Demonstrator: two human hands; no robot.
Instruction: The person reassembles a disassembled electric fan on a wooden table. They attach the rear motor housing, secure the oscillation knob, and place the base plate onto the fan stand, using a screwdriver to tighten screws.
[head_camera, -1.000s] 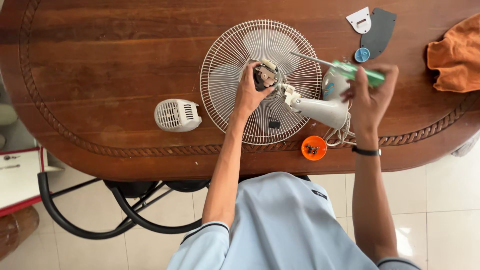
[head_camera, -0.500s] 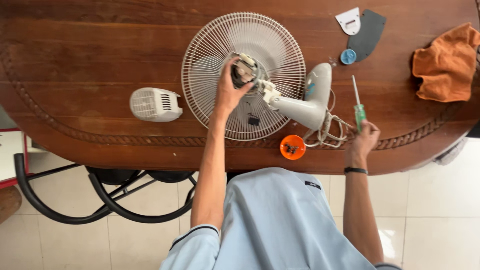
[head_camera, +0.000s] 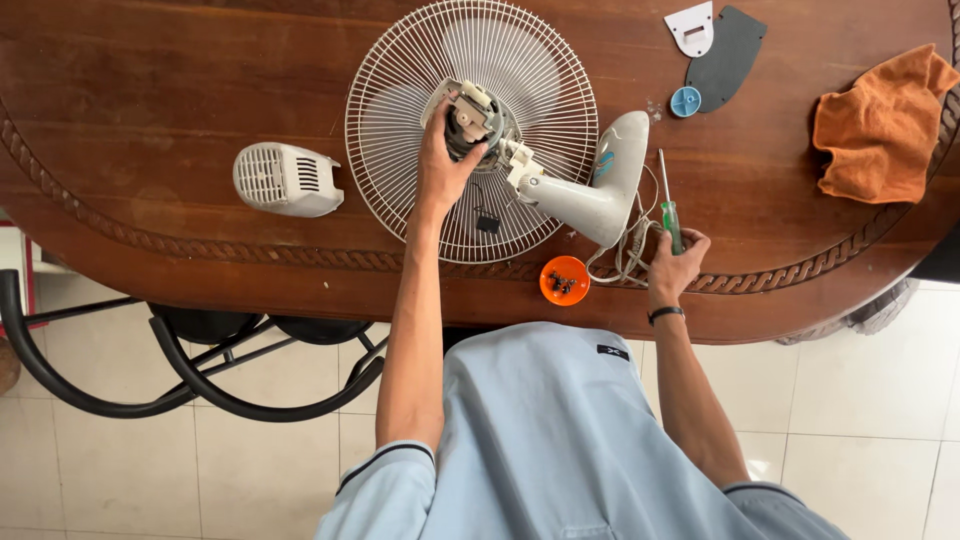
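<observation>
A person at a wooden table (head_camera: 180, 90) grips a bare fan motor with the left hand and holds a screwdriver in the right

The left hand (head_camera: 440, 165) curls its fingers around the fan motor (head_camera: 470, 115), at the centre of the one white wire grille (head_camera: 470, 130) lying flat. The right hand (head_camera: 675, 265) is closed around the handle of the green screwdriver (head_camera: 668, 205) near the table edge, its long axis running straight away from the body, tip pointing to the far side. The motor lies up and to the left of that tip, with the white fan neck (head_camera: 590, 195) between; the left hand is nearer. One orange dish (head_camera: 564, 281) of screws, one white vented cover (head_camera: 285, 180), one orange cloth (head_camera: 880, 120)
</observation>
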